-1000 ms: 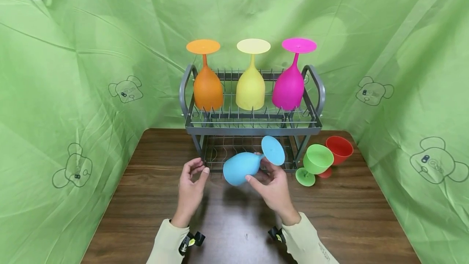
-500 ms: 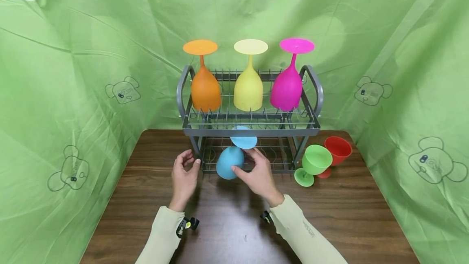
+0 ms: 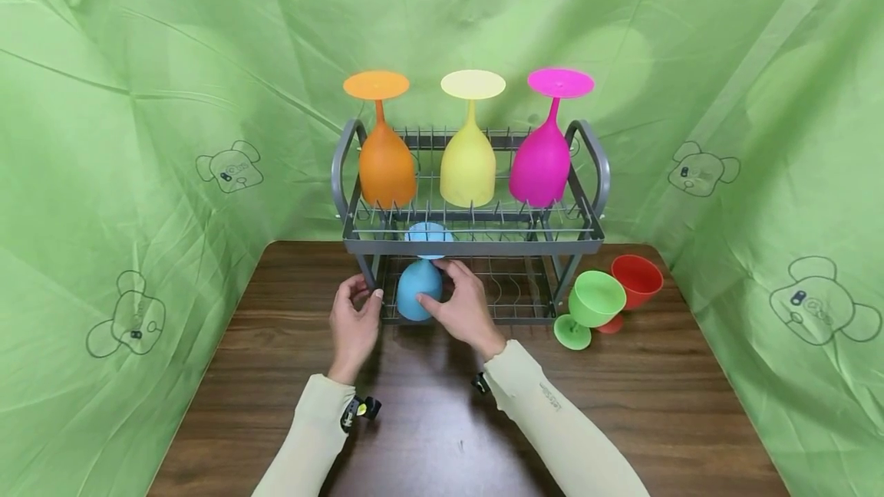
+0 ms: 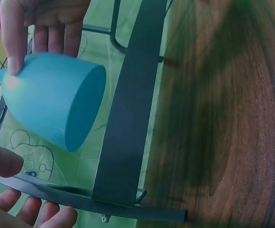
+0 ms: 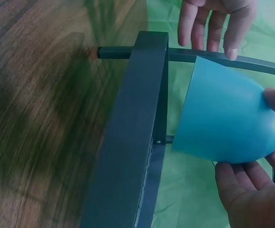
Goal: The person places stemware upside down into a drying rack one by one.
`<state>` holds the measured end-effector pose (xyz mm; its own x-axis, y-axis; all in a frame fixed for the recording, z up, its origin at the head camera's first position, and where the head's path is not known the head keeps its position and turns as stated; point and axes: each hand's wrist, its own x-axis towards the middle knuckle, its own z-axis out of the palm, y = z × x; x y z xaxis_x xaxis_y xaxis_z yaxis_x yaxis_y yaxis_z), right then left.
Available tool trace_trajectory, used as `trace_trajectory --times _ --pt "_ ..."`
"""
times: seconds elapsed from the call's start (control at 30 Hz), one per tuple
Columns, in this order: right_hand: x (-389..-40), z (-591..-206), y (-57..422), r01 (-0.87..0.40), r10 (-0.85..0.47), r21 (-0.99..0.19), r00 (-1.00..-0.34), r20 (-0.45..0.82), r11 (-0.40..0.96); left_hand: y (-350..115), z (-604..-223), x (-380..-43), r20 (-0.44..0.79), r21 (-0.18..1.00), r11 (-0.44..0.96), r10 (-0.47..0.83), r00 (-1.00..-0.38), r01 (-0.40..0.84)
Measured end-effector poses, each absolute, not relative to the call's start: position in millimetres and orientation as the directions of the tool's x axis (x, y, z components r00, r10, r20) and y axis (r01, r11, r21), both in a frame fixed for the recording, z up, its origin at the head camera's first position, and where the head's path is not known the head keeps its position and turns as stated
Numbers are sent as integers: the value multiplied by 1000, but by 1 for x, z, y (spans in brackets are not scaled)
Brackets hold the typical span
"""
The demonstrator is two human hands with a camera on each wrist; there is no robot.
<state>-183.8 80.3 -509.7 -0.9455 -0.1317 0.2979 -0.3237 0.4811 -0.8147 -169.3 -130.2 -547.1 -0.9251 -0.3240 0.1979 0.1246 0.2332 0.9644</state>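
Observation:
My right hand (image 3: 464,308) grips a blue plastic goblet (image 3: 418,291) by its bowl, thumb in front and fingers behind. The goblet is upside down, mouth downward, over the lower tier of the grey two-tier dish rack (image 3: 476,247), at its left end. Its foot rises behind the upper tier's front bar. In the right wrist view the bowl's rim (image 5: 185,107) is close above the rack's lower front bar (image 5: 128,123). My left hand (image 3: 355,322) is at the rack's left front leg (image 4: 56,191), thumb on one side and fingers on the other.
Upside down on the upper tier stand an orange goblet (image 3: 387,167), a yellow one (image 3: 468,167) and a magenta one (image 3: 542,167). A green goblet (image 3: 597,299) and a red goblet (image 3: 637,281) stand upright on the wooden table (image 3: 663,405), right of the rack. Green cloth (image 3: 138,175) surrounds everything.
The blue goblet has turned from lying sideways to mouth down and moved left into the lower tier with my right hand. My left hand has come to the rack's left leg.

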Motion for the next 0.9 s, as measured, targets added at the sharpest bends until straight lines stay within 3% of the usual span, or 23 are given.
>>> trace_trajectory --times 0.33,0.9 --pt "-199 -521 65 -370 -192 -760 -929 317 535 -133 -550 -180 235 932 347 -356 -904 106" --pt "-203 -534 55 -383 -220 -733 -923 315 561 -133 -556 -183 253 929 348 -351 -902 125"
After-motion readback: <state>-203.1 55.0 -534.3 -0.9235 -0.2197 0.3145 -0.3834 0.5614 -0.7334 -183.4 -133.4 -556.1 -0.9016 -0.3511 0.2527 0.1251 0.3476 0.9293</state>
